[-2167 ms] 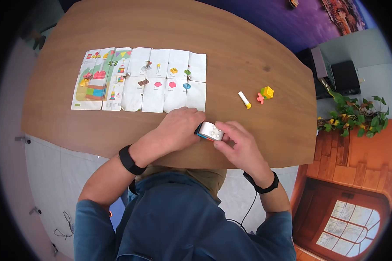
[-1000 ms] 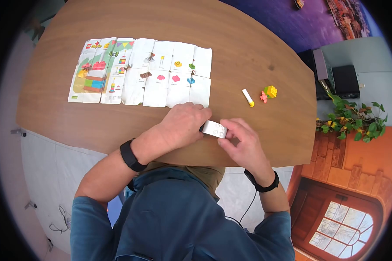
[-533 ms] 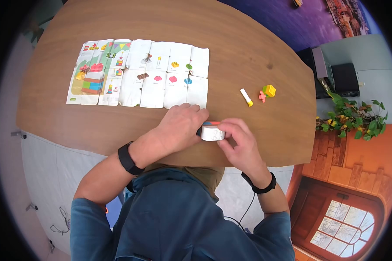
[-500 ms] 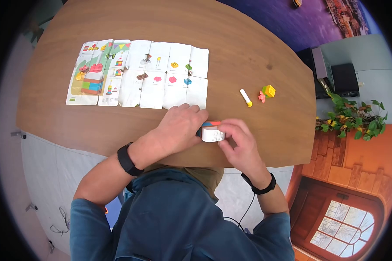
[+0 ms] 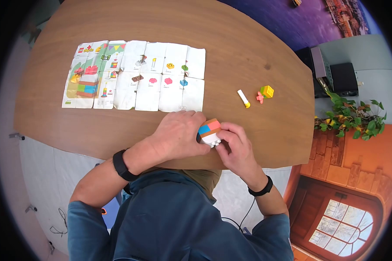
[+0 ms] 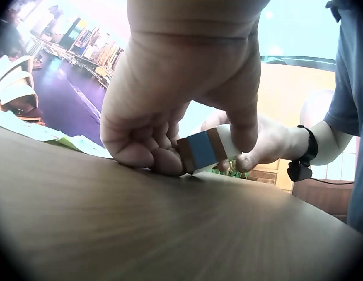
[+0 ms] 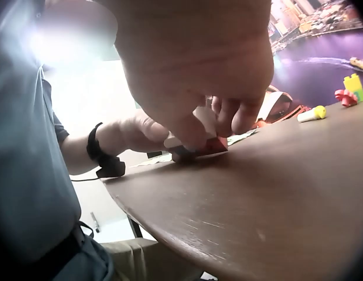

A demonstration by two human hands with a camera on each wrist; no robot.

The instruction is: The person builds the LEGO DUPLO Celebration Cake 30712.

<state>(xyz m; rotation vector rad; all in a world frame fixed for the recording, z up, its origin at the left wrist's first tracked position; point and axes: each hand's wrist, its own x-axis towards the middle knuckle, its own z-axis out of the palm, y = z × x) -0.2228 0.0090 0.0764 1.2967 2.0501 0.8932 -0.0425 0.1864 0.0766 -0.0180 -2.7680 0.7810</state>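
Chunky little brick stack [image 5: 210, 129], tipped kinda sideways
Left hand [image 5: 178, 134] and right hand [image 5: 237, 148] both pinch it, white studs [image 5: 214, 143] facing the person [image 5: 170, 213], creased picture sheet [image 5: 150, 89] nearby.

Black box at two o'clock in the head view [image 5: 346, 79]! Leafy plant [image 5: 346, 117] at three, arched window [image 5: 337, 230] at four.

In the head view, the left hand [image 5: 177, 132] hides part of the block stack [image 5: 210, 127]. The sheet [image 5: 133, 76] is in places too small to read.
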